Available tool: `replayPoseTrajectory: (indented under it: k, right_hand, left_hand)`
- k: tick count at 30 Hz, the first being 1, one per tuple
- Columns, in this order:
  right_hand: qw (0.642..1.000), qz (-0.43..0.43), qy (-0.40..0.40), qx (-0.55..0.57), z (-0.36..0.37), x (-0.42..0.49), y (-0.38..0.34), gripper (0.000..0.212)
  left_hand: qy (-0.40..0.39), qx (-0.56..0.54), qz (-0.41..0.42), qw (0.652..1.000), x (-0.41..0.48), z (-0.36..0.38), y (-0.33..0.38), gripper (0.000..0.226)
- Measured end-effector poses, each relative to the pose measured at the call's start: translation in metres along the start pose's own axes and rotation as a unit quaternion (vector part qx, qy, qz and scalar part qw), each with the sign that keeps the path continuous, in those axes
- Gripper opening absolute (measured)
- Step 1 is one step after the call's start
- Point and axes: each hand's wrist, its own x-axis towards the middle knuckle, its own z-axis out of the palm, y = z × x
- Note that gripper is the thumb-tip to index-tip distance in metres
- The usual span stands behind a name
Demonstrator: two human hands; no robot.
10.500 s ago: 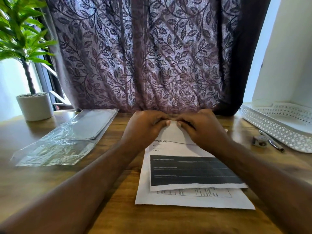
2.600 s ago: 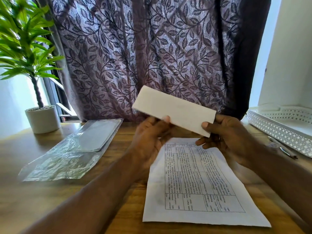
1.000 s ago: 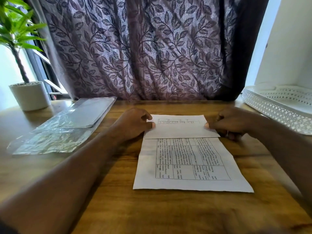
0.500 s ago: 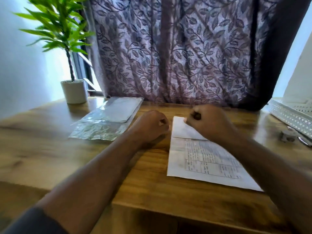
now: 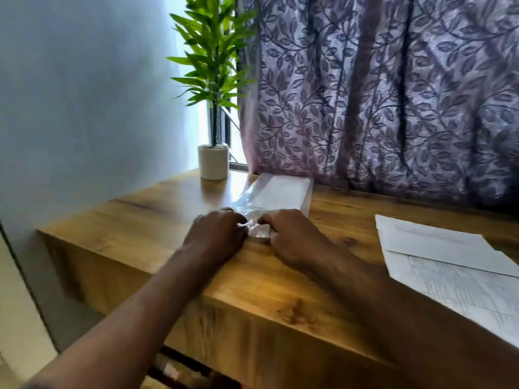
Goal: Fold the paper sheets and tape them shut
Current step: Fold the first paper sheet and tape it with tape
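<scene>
The paper sheet (image 5: 455,276) is laid flat on the right of the counter (image 5: 157,220), its far part folded over the printed side, well apart from both hands. To its left, the crumpled near end of a clear plastic bag (image 5: 280,192) is gripped by the left hand (image 5: 216,234) and the right hand (image 5: 295,237), the fingers of each curled and clamped on the plastic. A potted plant (image 5: 213,161) is set at the far left, beside a leaf-patterned curtain (image 5: 393,94).
</scene>
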Motion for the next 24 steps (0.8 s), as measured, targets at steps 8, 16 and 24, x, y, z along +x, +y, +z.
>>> replayPoseTrajectory:
  k: [8, 16, 24]
  right_hand:
    - [0.989, 0.097, -0.08, -0.082, 0.03, 0.045, -0.02, 0.03]
    - [0.965, 0.166, -0.131, -0.157, 0.042, 0.085, -0.02, 0.048]
    - [0.969, 0.136, -0.031, -0.206, 0.041, 0.088, -0.018, 0.036]
  left_hand:
    - [0.026, 0.034, 0.009, 0.999, 0.003, 0.017, -0.013, 0.029]
    - [0.021, -0.004, -0.005, 1.0, 0.005, 0.018, -0.019, 0.029]
    - [0.035, -0.024, -0.02, 0.999, 0.01, 0.026, -0.026, 0.033]
